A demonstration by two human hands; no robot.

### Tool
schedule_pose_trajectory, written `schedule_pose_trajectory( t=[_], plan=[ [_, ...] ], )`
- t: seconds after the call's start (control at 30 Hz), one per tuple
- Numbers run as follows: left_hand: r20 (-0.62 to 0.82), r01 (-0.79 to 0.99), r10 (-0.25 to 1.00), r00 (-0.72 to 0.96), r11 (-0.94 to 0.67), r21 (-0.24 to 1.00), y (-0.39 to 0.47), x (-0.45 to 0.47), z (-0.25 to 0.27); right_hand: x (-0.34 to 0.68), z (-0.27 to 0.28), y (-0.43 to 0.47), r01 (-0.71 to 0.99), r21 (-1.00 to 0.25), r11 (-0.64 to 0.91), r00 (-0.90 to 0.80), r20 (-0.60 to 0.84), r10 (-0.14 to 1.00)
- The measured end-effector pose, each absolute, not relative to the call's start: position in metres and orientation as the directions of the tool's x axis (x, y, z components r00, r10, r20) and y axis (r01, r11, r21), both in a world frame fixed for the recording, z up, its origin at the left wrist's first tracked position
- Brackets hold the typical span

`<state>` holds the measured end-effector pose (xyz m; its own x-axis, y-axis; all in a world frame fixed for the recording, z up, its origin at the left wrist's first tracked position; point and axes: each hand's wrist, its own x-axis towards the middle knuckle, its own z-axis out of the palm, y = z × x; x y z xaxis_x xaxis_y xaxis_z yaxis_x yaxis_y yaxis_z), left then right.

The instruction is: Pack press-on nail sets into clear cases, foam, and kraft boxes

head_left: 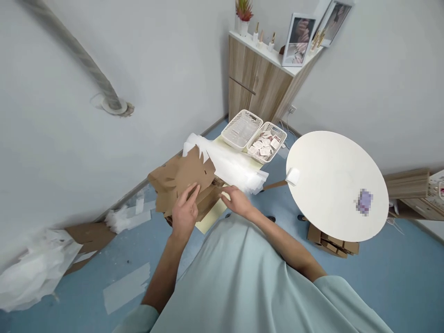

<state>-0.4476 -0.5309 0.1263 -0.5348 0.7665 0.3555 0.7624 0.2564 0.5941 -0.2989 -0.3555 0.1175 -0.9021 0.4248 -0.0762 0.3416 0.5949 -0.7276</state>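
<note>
Flat brown cardboard pieces (183, 173) with cut flaps lie in a loose, uneven stack in front of me. My left hand (185, 210) rests on the top piece, fingers stretched out and pressing lightly on its surface. At the stack's right edge is my right hand (237, 202), its index finger reaching to the cardboard and its thumb held apart below. Beneath the right hand a pale yellow surface (212, 216) shows. White translucent sheets (229, 164) lie in a pile just beyond the cardboard.
Behind the sheets stand a white basket of clear plastic pieces (243, 111) and another basket with small printed cards (264, 159). A round white table (333, 180) is at right, with cardboard boxes (333, 247) underneath. Plastic wrapping (38, 268) lies on the floor at left.
</note>
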Motion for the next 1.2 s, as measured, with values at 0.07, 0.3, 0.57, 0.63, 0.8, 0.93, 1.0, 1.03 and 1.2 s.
schedule_pose_trajectory(
  t=[0.07,0.3,0.57,0.63,0.8,0.93,1.0,1.03,1.2],
  plan=[
    [0.449,0.824,0.784,-0.428,0.135,0.550,-0.516,-0.440,0.142,-0.278,0.149,-0.337,0.375,-0.793,0.481,-0.784,0.006,0.621],
    [0.573,0.883,0.820,0.021,-0.284,0.374,-0.412,-0.382,0.170,-0.180,0.231,-0.266,0.363,-0.887,0.287,-0.409,0.125,0.904],
    [0.545,0.726,0.750,0.374,-0.602,0.331,-0.273,-0.243,0.156,-0.018,0.217,-0.203,0.400,-0.913,0.084,0.011,0.097,0.995],
    [0.524,0.681,0.726,0.446,-0.655,0.328,-0.241,-0.203,0.138,0.027,0.202,-0.189,0.405,-0.914,0.011,0.112,0.062,0.992],
    [0.369,0.575,0.686,0.627,-0.727,0.376,-0.175,-0.106,0.073,0.133,0.137,-0.155,0.403,-0.898,-0.178,0.251,-0.079,0.965],
    [0.203,0.543,0.663,0.721,-0.722,0.430,-0.143,-0.045,0.020,0.197,0.074,-0.137,0.415,-0.827,-0.379,0.314,-0.261,0.913],
    [0.108,0.556,0.664,0.740,-0.695,0.456,-0.134,-0.024,-0.002,0.219,0.048,-0.133,0.430,-0.795,-0.428,0.313,-0.314,0.896],
    [0.063,0.567,0.665,0.744,-0.678,0.467,-0.131,-0.015,-0.011,0.227,0.036,-0.131,0.445,-0.776,-0.447,0.307,-0.337,0.890],
    [-0.116,0.630,0.673,0.730,-0.597,0.497,-0.126,0.008,-0.041,0.252,-0.002,-0.128,0.484,-0.722,-0.495,0.280,-0.408,0.869]
  ],
)
